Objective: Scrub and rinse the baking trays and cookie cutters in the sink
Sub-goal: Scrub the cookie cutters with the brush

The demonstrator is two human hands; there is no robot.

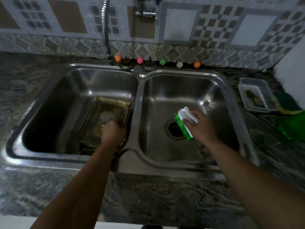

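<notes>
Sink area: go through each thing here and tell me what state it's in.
Tray: tilted in the left basin, greasy, unrinsed.
Left hand: grips the tray's near corner.
Brush: held over the right basin, bristles facing left.
Right hand: grips the brush.
Tap: no water seen.
Container: open, on the counter.

1. We take this for a home kitchen: a steel double-bowl sink (140, 100) is set into a mottled stone counter (148, 195).
2. Beyond our fingertips, patterned wall tiles (214, 27) back the sink, with a tap (146, 9) and a flexible metal hose (105, 30) mounted there.
3. Out past the right-hand fingers, a clear plastic tub (255, 95), a sponge (288, 103) and a green bottle (293, 128) sit on the counter.
</notes>
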